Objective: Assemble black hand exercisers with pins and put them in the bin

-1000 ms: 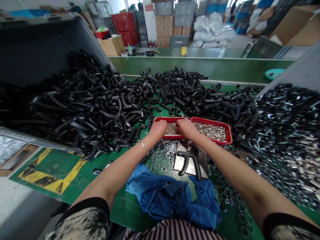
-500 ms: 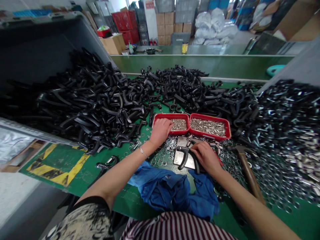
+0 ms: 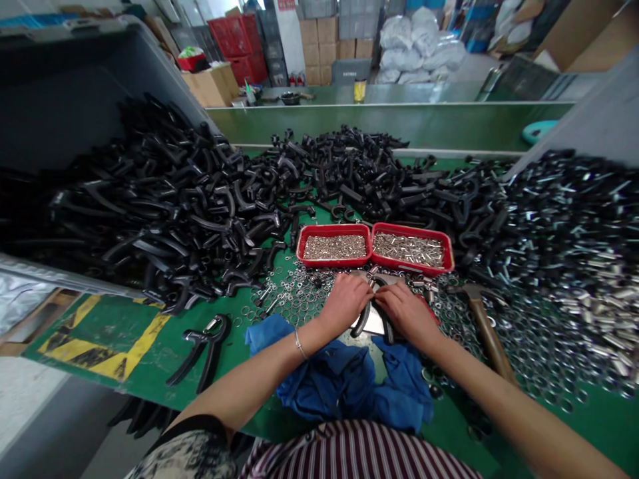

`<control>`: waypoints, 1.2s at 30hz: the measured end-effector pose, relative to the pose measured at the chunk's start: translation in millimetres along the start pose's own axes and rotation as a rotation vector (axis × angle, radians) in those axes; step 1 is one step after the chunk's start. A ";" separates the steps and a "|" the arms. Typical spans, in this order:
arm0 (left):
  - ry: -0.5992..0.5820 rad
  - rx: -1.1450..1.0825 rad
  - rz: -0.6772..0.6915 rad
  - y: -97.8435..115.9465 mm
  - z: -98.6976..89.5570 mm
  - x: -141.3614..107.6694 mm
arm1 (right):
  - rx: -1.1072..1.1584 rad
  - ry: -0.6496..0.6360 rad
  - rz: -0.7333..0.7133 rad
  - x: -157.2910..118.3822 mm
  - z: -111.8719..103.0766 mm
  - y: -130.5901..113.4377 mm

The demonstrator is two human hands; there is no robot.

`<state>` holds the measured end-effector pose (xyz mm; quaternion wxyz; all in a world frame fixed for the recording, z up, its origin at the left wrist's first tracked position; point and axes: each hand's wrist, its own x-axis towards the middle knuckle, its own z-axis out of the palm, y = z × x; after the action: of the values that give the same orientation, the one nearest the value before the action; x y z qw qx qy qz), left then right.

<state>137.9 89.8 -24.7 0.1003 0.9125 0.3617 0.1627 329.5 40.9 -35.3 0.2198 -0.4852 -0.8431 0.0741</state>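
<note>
Two red plastic trays (image 3: pixel 334 263) of small metal pieces stand just beyond the hands; a wooden-handled hammer (image 3: pixel 486 329) lies right, a crumpled blue cloth (image 3: pixel 344 379) nearest the body. The black, two-handled, plier-like tool (image 3: pixel 387 327) lies on a silvery metal plate (image 3: pixel 372 324), its head mostly covered by the left hand (image 3: pixel 344 301) and right hand (image 3: pixel 408 313). Both hands' fingers curl close there; what they pinch cannot be told. Metal rings (image 3: pixel 304 301) litter the green tabletop (image 3: pixel 160 359); brown cardboard boxes (image 3: pixel 318 53) stand stacked behind.
</note>
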 end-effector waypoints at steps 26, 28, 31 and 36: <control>-0.103 0.143 0.243 -9.6 -10.5 -3.8 | 0.256 -0.132 1.071 -125.3 -96.7 72.7; -0.070 0.036 0.176 -12.8 -17.5 -3.5 | 0.583 -0.151 1.156 -119.8 -110.2 72.3; 0.050 -0.028 0.090 -30.7 -36.3 12.5 | 0.614 -0.111 1.102 -115.2 -125.1 66.3; -0.056 0.253 -0.241 -94.1 -61.8 59.9 | -0.005 -0.046 0.786 -109.2 -124.8 48.1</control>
<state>97.1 202.9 17.7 0.0135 0.8721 0.4829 0.0775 469.7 -38.1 27.2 0.1545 -0.7696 -0.5981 0.1614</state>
